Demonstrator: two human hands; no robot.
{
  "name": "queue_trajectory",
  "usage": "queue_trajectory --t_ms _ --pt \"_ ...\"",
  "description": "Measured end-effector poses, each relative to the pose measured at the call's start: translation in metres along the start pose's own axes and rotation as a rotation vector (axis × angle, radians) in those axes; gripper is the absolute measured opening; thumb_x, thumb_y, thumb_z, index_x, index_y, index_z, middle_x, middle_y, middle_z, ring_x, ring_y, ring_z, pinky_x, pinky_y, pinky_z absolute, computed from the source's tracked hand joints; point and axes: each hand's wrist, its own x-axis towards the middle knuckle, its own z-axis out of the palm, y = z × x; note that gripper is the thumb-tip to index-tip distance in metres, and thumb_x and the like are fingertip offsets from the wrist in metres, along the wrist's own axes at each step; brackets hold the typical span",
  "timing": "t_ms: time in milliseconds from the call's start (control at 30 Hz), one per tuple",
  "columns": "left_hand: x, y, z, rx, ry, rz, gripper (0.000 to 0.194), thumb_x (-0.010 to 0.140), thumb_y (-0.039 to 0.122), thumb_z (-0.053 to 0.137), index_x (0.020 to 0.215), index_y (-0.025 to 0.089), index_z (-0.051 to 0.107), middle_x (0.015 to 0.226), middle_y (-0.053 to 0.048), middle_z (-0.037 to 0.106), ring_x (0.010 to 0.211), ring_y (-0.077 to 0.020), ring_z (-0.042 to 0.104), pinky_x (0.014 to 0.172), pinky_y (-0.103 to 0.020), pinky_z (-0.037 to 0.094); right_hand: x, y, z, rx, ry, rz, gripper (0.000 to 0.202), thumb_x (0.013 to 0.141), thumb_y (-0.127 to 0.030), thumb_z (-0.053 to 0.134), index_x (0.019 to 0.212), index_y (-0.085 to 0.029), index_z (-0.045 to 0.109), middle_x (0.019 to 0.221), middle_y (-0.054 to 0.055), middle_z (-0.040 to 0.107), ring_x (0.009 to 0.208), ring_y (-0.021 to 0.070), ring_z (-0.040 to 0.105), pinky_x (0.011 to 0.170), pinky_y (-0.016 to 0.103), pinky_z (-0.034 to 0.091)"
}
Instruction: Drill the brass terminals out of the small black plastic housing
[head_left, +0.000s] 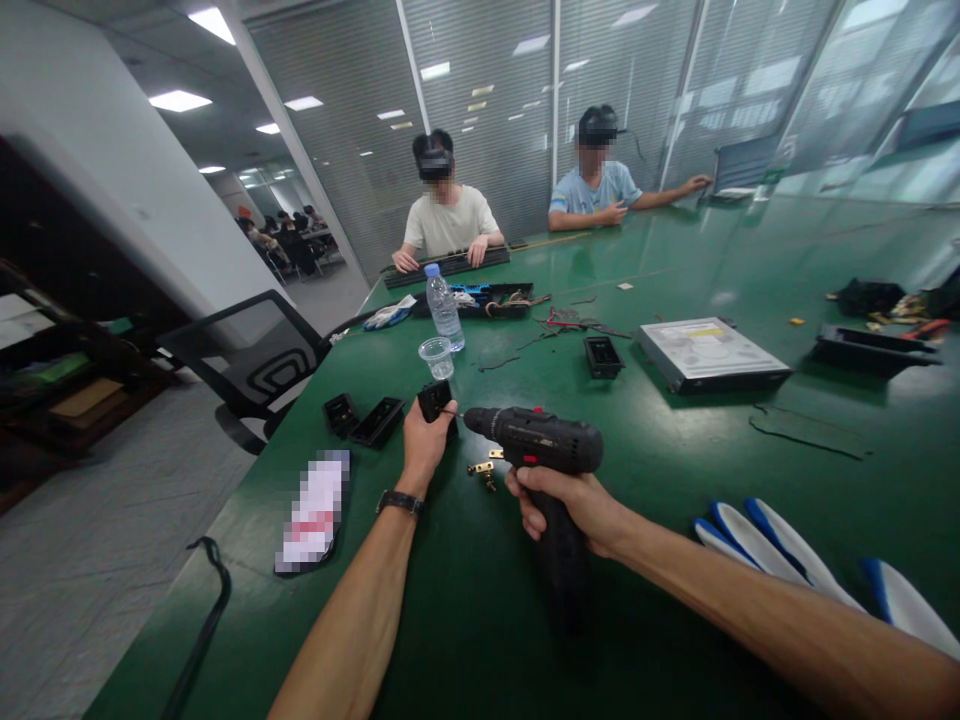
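Observation:
My left hand (pixel 425 440) is closed around a small black plastic box (pixel 434 401), held up off the green table. In my right hand (pixel 555 500) is a black cordless drill (pixel 551 440), my fingers wrapped round its handle. The drill points left, and its thin bit reaches the right side of the box; whether it touches is too small to tell. Small brass-coloured parts (pixel 487 470) lie on the table between my hands. Left of my left hand sit two more black plastic pieces, an open box (pixel 379 422) and a smaller one (pixel 340 414).
Beyond my hands stand a plastic cup (pixel 436 358) and a water bottle (pixel 445 310). A metal drive (pixel 709 352) and a black box (pixel 603 357) lie farther right. White-and-blue gloves (pixel 780 550) rest near my right forearm. Two people sit across the green table (pixel 675 450).

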Motion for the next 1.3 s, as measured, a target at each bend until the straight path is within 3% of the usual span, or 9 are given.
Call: queue_trajectory --t_ms 1300 --pt "0.0021 -0.0059 0.0027 0.001 0.014 0.007 0.042 0.069 0.045 0.073 0.097 0.014 0.066 0.09 -0.005 0.068 0.082 -0.0181 0.06 0.078 -0.029 0.047 -0.0007 -0.0008 0.0015 -0.015 -0.002 0.0 0.018 0.085 -0.031 0.059 0.077 -0.014 0.06 0.049 0.0 0.056 0.045 0.0127 0.052 0.05 0.026 0.042"
